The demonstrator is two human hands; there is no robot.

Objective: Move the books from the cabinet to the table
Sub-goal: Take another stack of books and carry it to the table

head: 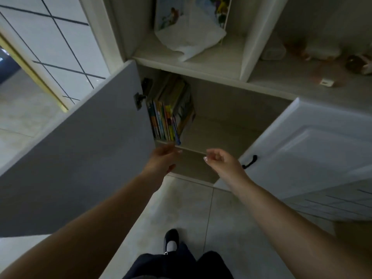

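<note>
**Both hands reach toward the open cabinet, books on the shelf**

The cabinet (231, 101) fills most of the view, pale and seen from above. Its lower compartment stands open, with the left door (80, 154) swung wide toward the camera, its grey inner face showing, and the right door (314, 154) also open, white and panelled, with a small dark handle (250, 161) near its edge. Below lies the tiled floor (181, 210), and at the bottom edge dark trousers and one black shoe (171, 239) of the person show.

Above the open compartment, an upper shelf holds a white crumpled sheet or bag (191, 40) in front of illustrated picture books (171, 15) that stand upright. To the right, another open shelf carries blurred small things that cannot be told apart.

The books (170, 111) stand in a tight row at the left end of the lower compartment, spines outward, in orange, yellow, green and blue; the rightmost ones lean. The shelf space to their right is bare board.

The left hand (163, 160) is stretched out just below and in front of the row of books, fingers fairly straight and relaxed, holding nothing; no contact with the books shows. The right hand (219, 160) hovers near the shelf front, well right of the books, its fingers loosely curled, with nothing in them.
</note>
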